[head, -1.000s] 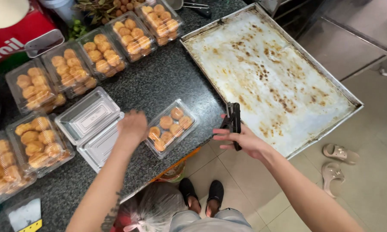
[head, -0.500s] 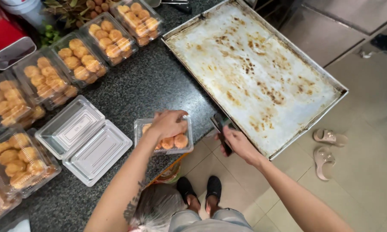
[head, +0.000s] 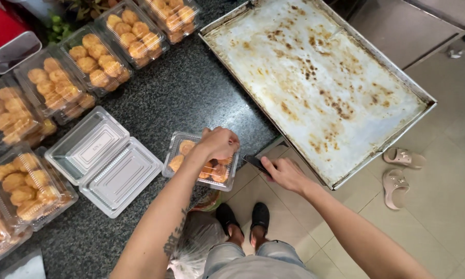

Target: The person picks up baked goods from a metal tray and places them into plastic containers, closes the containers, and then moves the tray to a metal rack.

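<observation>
My left hand (head: 219, 142) rests on top of a clear plastic box (head: 183, 155) of golden round pastries, which sits at the front edge of the dark granite counter (head: 180, 93); the fingers press on the box's right end. Just right of the box, over the counter edge, my right hand (head: 284, 173) grips a small black tool (head: 254, 162). An open, empty clear clamshell box (head: 106, 160) lies to the left of the filled one.
A large stained metal baking tray (head: 315, 82) lies empty at the right, overhanging the counter. Several filled pastry boxes (head: 95, 57) line the left and back. A red container (head: 5, 33) stands top left. Sandals (head: 397, 173) lie on the tiled floor.
The view has shifted right. My left hand has stayed on the filled box and moved to its right end. My right hand has lowered the black tool closer to the box.
</observation>
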